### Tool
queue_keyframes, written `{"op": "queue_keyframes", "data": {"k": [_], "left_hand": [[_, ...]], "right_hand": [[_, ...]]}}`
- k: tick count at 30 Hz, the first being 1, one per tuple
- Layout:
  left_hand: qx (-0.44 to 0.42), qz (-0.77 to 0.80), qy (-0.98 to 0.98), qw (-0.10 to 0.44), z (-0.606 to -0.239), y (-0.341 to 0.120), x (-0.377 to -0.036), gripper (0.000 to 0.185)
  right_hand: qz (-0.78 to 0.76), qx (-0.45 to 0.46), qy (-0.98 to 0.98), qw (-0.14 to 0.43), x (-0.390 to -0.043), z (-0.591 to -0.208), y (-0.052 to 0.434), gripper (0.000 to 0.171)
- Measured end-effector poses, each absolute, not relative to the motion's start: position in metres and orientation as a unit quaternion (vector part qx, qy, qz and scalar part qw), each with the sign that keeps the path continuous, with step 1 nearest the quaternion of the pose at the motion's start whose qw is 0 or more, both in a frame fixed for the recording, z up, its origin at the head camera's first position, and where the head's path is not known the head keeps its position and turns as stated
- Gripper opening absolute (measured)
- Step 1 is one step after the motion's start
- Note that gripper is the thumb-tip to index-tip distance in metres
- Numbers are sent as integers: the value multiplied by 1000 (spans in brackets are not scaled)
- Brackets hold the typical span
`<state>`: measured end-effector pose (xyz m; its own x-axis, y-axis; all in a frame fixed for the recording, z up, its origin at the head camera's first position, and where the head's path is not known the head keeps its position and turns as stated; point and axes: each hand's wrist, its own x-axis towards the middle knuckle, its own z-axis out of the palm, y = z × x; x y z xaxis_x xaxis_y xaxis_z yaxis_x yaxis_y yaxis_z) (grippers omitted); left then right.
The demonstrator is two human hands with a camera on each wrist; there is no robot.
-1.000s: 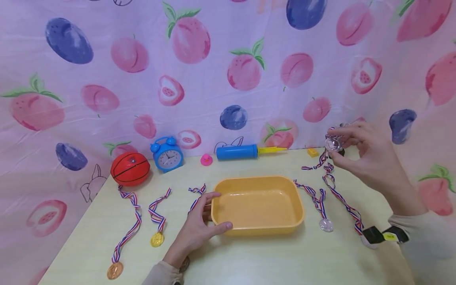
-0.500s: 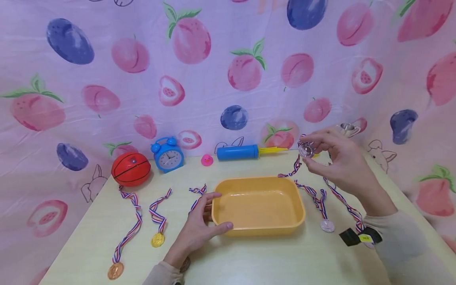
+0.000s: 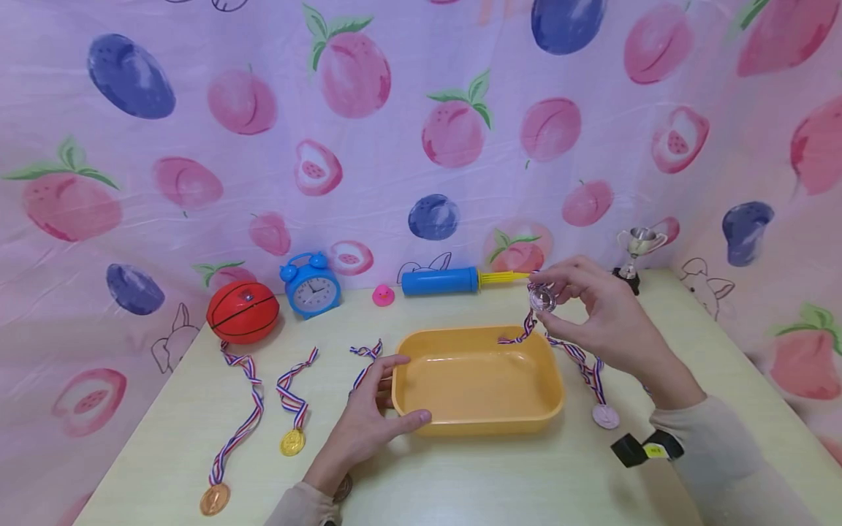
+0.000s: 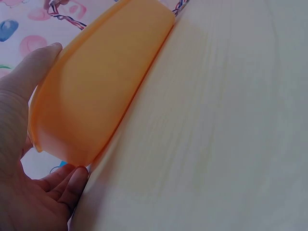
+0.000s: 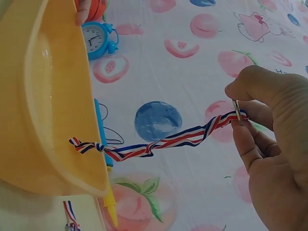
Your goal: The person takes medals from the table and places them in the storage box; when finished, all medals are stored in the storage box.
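Right hand pinches a silver medal above the orange tray's far right corner, ribbon dangling over the rim. Left hand grips the tray's left end, fingers curled round it. Another medal is mostly hidden under that wrist.

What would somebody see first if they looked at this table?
Probably the orange tub in the middle of the table, with the left hand gripping its near left corner. Just above its far right corner, the right hand pinches a silver medal whose striped ribbon dangles over the rim. At the back left sit an orange ball and a blue clock.
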<state>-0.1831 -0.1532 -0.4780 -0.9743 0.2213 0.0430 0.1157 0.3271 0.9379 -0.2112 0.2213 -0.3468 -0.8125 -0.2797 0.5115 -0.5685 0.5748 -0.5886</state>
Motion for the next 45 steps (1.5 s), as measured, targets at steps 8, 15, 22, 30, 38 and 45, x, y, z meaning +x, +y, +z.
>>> {"op": "queue_keyframes", "data": {"k": [8,15,22,30,38,45], "left_hand": [[106,575,810,49,-478,-155,-183,85],[111,569,813,48,-480,-155,-185,85],[106,558,822,52,-481,-155,-186,86],[103,568,815,53,-478,-154,-184,85],[100,566,817,54,-477,-154,-183,84],[99,555,824,54,-480,-155,-185,84]], "right_hand": [[394,238,-874,157,-211,-363,216,45],[400,232,-879,119,-209,-379,214,43],[380,233,-887,118,-211,-394,211,42],[366,225,-899,89,-211,-405,208,42],[356,240,-900,72,-209,-412,206,41],[337,254,-906,47,-205,-413,204,38]]}}
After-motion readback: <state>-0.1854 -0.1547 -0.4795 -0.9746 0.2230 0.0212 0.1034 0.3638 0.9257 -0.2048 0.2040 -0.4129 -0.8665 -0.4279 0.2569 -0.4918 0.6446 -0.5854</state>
